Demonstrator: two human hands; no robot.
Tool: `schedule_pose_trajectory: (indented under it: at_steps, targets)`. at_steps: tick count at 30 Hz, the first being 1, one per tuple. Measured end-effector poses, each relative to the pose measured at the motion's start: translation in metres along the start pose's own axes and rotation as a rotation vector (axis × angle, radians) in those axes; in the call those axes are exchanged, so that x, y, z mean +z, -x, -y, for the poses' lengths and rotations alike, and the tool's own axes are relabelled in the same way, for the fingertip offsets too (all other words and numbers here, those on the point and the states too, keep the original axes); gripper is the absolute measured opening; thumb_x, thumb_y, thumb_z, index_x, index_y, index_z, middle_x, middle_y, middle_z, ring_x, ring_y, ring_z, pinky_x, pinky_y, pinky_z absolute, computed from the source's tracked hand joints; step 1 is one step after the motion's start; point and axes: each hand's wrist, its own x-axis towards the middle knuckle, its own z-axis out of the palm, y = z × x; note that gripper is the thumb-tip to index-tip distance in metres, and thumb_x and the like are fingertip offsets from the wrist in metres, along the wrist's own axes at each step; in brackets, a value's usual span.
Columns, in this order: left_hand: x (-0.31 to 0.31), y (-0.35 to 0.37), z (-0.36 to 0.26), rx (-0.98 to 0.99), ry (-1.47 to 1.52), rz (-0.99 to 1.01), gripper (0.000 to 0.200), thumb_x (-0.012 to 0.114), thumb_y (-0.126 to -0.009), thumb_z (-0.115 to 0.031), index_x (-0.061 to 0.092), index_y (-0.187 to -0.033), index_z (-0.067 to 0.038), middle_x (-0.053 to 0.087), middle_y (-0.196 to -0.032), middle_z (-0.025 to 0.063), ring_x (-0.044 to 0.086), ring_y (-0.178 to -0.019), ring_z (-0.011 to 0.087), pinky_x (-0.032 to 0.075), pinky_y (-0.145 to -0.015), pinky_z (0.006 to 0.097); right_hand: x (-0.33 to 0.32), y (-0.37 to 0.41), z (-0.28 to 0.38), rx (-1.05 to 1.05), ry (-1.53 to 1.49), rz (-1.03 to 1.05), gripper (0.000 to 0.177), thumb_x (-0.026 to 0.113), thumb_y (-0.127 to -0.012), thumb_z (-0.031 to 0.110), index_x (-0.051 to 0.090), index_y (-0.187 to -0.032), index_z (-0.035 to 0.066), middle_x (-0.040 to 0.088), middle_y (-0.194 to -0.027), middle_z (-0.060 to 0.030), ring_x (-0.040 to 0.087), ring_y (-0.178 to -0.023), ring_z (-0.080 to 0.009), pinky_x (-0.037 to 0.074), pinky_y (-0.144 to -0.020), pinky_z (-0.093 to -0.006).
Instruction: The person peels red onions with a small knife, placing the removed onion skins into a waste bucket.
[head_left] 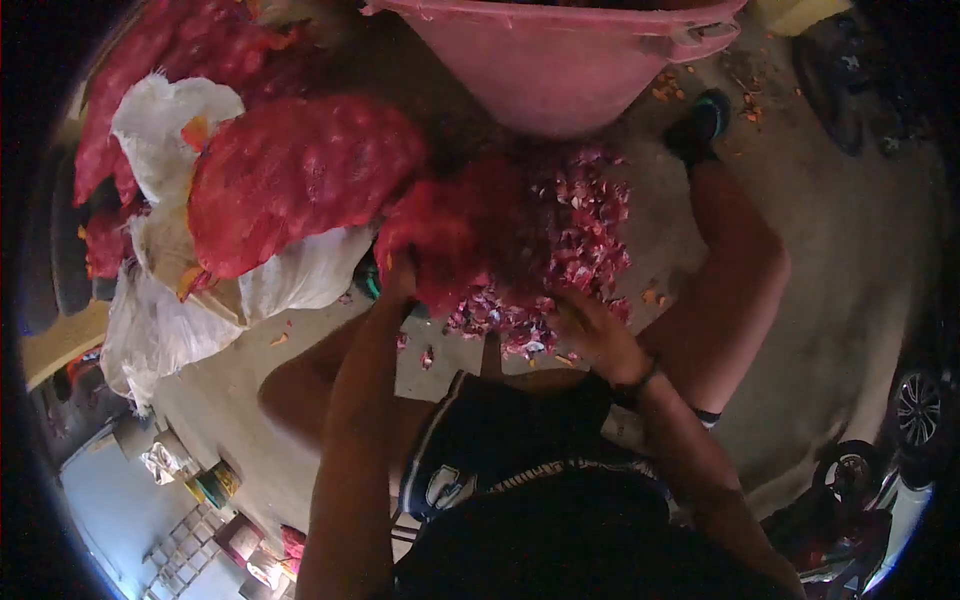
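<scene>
The left hand (pixel 400 275) grips the edge of a red mesh bag (pixel 465 235) at the frame's centre; the right hand (pixel 592 325) is half-curled over red onion pieces (pixel 590 230), its hold unclear; a pink tub (pixel 560 65) stands at the top.

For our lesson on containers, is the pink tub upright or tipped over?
Upright: the pink tub rests base down on the floor, rim uppermost.

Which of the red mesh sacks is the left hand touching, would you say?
The rightmost sack, beside the scattered purplish pieces; the left hand is on it, while the others lie farther left.
</scene>
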Motion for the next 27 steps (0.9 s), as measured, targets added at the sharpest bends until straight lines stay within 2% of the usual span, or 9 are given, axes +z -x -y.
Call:
schedule_pose_trajectory:
  at_steps: [2,5,8,11,14,17,20,23,27]
  targets:
    - [0.01,-0.02,-0.008,0.003,-0.021,0.021,0.047,0.073,-0.081,-0.032,0.061,-0.116,-0.003,0.068,-0.11,0.0136,0.067,-0.097,0.0274,0.053,-0.085,0.0384,-0.002,-0.003,0.002,-0.019,0.04,-0.056,0.053,0.065,-0.093,0.032,0.05,-0.135,0.003,0.066,-0.111,-0.0176,0.063,-0.108,-0.0232,0.049,-0.09,-0.0335]
    - [0.018,-0.045,-0.022,0.02,-0.042,0.053,0.05,0.074,-0.08,-0.031,0.06,-0.118,-0.002,0.067,-0.111,0.014,0.067,-0.099,0.0273,0.053,-0.086,0.0382,0.0,-0.01,-0.013,0.069,0.022,-0.087,0.052,0.065,-0.092,0.032,0.05,-0.134,0.005,0.065,-0.116,-0.0181,0.062,-0.113,-0.0237,0.048,-0.092,-0.0339]
    - [0.022,-0.058,-0.034,0.036,-0.063,0.077,0.053,0.075,-0.078,-0.03,0.058,-0.12,-0.002,0.067,-0.113,0.0144,0.066,-0.1,0.0271,0.052,-0.087,0.0381,0.004,-0.016,0.001,0.09,-0.061,-0.064,0.05,0.064,-0.093,0.033,0.051,-0.133,0.005,0.065,-0.116,-0.0186,0.063,-0.111,-0.0262,0.049,-0.091,-0.0354]
    - [0.027,-0.056,-0.034,0.046,-0.07,0.1,0.056,0.076,-0.077,-0.03,0.057,-0.122,-0.002,0.066,-0.114,0.0149,0.065,-0.102,0.027,0.052,-0.088,0.0379,0.007,-0.022,0.009,-0.014,0.09,-0.048,0.05,0.064,-0.093,0.034,0.052,-0.132,0.007,0.066,-0.113,-0.0186,0.065,-0.106,-0.0292,0.05,-0.088,-0.0372]
    - [0.032,-0.054,-0.036,0.062,-0.075,0.108,0.059,0.077,-0.076,-0.029,0.056,-0.123,-0.002,0.065,-0.115,0.0153,0.065,-0.104,0.0268,0.052,-0.089,0.0377,0.003,-0.026,0.02,0.095,0.042,0.026,0.05,0.065,-0.092,0.035,0.052,-0.132,0.007,0.066,-0.11,-0.0188,0.066,-0.102,-0.0317,0.051,-0.085,-0.0385]
    - [0.033,-0.051,-0.039,0.078,-0.078,0.104,0.062,0.078,-0.074,-0.028,0.054,-0.125,-0.002,0.065,-0.116,0.0157,0.064,-0.106,0.0267,0.051,-0.09,0.0376,0.007,-0.025,0.004,-0.01,0.044,-0.029,0.051,0.064,-0.092,0.035,0.051,-0.133,0.008,0.066,-0.109,-0.019,0.066,-0.101,-0.0322,0.051,-0.083,-0.0393]
    - [0.028,-0.041,-0.036,0.104,-0.045,0.083,0.066,0.079,-0.073,-0.027,0.053,-0.127,-0.001,0.064,-0.117,0.0161,0.063,-0.108,0.0265,0.051,-0.091,0.0374,0.001,-0.02,0.013,0.024,0.099,0.045,0.047,0.061,-0.094,0.023,0.048,-0.136,0.005,0.064,-0.104,-0.0148,0.062,-0.09,-0.0193,0.049,-0.081,-0.0331]
    - [-0.001,-0.013,-0.026,0.149,0.083,0.046,0.069,0.08,-0.071,-0.027,0.052,-0.129,-0.001,0.064,-0.118,0.0166,0.063,-0.11,0.0264,0.051,-0.092,0.0373,0.004,-0.014,0.004,-0.082,0.148,-0.06,0.047,0.059,-0.096,0.025,0.048,-0.137,0.006,0.064,-0.099,-0.0096,0.058,-0.083,-0.0149,0.048,-0.075,-0.0299]
    - [-0.072,0.068,-0.023,0.189,0.446,-0.054,0.074,0.082,-0.07,-0.026,0.05,-0.131,-0.001,0.063,-0.12,0.0171,0.062,-0.112,0.0262,0.05,-0.094,0.037,0.005,-0.009,0.026,0.038,-0.19,0.016,0.047,0.056,-0.099,0.026,0.046,-0.141,0.007,0.056,-0.088,-0.0014,0.049,-0.077,-0.0075,0.043,-0.069,-0.0244]
